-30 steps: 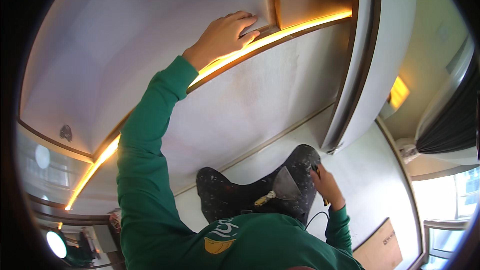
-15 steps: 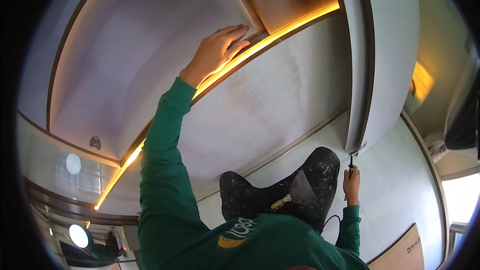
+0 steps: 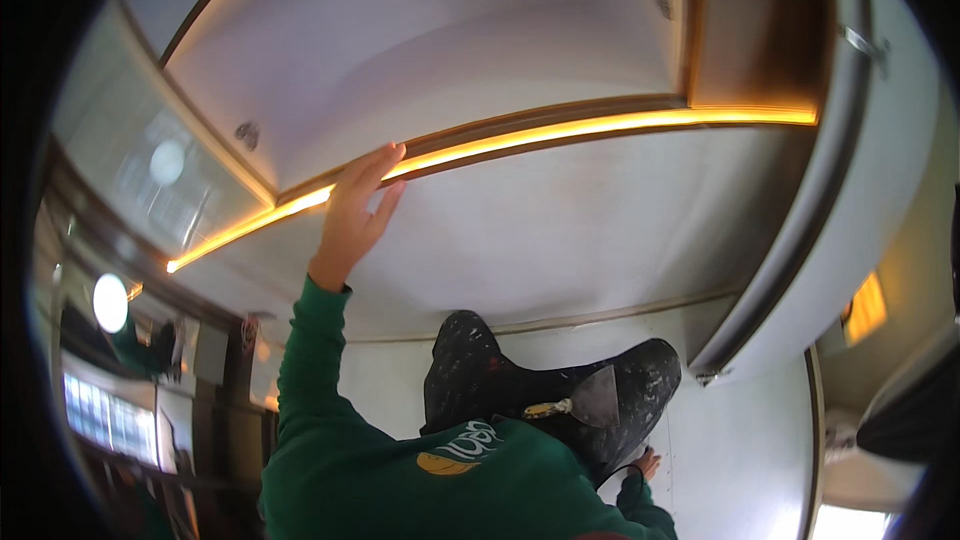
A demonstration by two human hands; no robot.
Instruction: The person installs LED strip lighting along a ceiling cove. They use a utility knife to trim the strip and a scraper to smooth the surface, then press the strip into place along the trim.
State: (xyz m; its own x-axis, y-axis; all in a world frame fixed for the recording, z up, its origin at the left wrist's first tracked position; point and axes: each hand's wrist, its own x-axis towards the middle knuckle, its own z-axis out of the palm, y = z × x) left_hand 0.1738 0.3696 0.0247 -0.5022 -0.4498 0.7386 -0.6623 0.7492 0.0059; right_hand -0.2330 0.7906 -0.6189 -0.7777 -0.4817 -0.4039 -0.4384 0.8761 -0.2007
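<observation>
My left hand (image 3: 355, 215) is raised to the front edge of a cabinet shelf, with its fingers stretched out and its thumb apart. Its fingertips lie over the glowing yellow light strip (image 3: 560, 130) and hold nothing. Low at the right, beside my knee, my right hand (image 3: 649, 463) is small and partly hidden by my sleeve. Its fingers look curled, and a dark bit shows at them, which matches the screwdriver seen in this hand earlier. Across my thigh lies a putty knife (image 3: 597, 400) with a broad triangular blade and a stained yellowish handle.
An open white cabinet door (image 3: 850, 200) stands on my right, with a metal hinge (image 3: 712, 377) at its lower end and another hinge (image 3: 862, 45) higher up. Further hinge plates (image 3: 246, 134) sit inside the cabinet. A white panel (image 3: 570, 210) spans below the strip.
The view has turned to the right. My left hand has slid leftward along the lit edge. My right hand has come down from the door's lower hinge to beside my knee.
</observation>
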